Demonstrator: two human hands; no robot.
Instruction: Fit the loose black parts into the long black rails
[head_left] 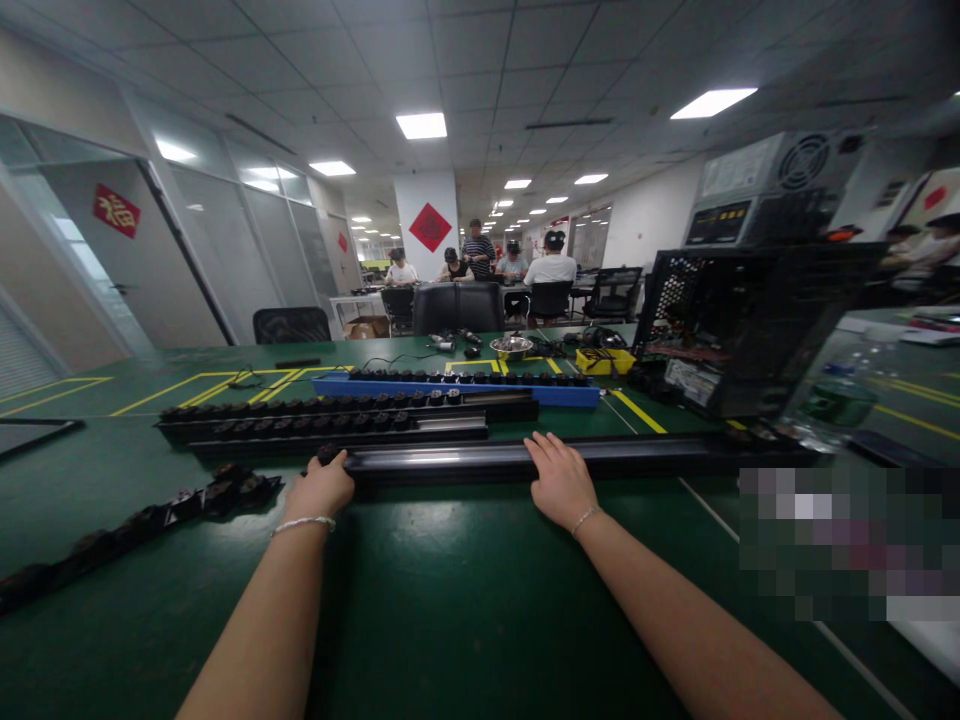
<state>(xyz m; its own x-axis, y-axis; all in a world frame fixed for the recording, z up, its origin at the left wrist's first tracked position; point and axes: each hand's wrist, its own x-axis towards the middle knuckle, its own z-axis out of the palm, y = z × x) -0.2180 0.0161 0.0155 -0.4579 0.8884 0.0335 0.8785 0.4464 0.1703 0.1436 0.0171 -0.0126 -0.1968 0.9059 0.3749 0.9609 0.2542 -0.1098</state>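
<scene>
A long black rail (465, 460) with a shiny groove lies across the green table (450, 600) in front of me. My left hand (321, 487) is closed around the rail's left end, beside a small black round part. My right hand (559, 480) rests on the rail's middle, fingers together and laid over its near edge. Both wrists wear thin bracelets.
Behind lie black rails (330, 418) and a blue rail (457, 385) filled with round black parts. Another loaded strip (135, 520) lies at the left. A black computer case (750, 320) stands at the right, with a plastic bottle (836, 400). People sit at far tables.
</scene>
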